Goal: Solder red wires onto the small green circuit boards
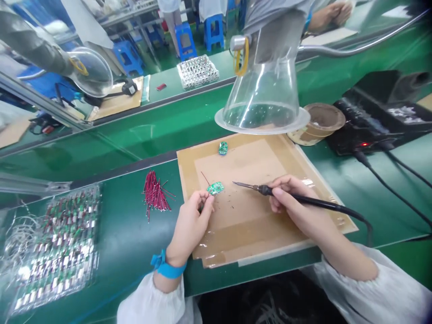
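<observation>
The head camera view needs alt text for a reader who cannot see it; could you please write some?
A person's right hand holds a soldering iron, tip pointing toward a small green circuit board that the left hand steadies on a brown work mat. Red wires lie left of the mat on the green bench, and a clear fume hood hangs above.

A board mat (256, 216) lies on the worktop (135, 252), in front of the person. On the mat, the left hand (191, 220) is at a small circuit board (215, 187); the right hand (290, 200) is to the right of it and holds a soldering iron (270, 191), whose tip points left toward this board. A second circuit board (223, 148) lies behind, near the far edge of the mat. A bundle of wires (155, 193) lies left of the mat, and a tray of parts (57, 247) is further left. A funnel hood (263, 96) hangs above the far edge of the mat. A tape roll (319, 123) stands right of the hood, and a power station (378, 117) is right of the roll.
</observation>
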`<state>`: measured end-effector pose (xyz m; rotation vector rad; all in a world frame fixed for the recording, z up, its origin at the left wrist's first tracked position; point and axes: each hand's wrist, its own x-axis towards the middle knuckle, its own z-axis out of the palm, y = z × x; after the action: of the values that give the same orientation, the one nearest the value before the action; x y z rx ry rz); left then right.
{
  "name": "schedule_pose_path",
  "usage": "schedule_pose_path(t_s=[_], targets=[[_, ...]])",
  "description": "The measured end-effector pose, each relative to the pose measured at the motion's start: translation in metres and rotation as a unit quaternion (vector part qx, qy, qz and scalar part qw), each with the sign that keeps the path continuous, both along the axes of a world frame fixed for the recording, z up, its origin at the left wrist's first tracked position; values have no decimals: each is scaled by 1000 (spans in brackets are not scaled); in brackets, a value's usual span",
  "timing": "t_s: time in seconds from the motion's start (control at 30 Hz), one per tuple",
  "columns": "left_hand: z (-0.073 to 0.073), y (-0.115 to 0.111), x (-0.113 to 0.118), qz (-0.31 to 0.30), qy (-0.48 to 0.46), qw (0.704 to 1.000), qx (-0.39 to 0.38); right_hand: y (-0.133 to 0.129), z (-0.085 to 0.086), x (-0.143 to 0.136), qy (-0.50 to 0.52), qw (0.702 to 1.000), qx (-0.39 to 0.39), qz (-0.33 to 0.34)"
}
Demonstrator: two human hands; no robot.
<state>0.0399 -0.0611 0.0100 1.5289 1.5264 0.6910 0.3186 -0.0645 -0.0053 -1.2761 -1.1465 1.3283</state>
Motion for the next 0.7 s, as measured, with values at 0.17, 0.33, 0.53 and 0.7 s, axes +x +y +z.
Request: schedule_pose_path(t_s=[0.17,0.33,0.53,0.7], targets=[[2,4,-1,3,-16,1000,-7,10,11,-1,-51,999,-2,5],[6,13,6,29,-15,999,22,26,26,-11,-138,990,20,-8],[11,19,8,26,23,999,40,32,20,-24,-157,983,89,-23],[8,17,6,28,-1,1000,12,28,7,-20,-127,986,102,-29]])
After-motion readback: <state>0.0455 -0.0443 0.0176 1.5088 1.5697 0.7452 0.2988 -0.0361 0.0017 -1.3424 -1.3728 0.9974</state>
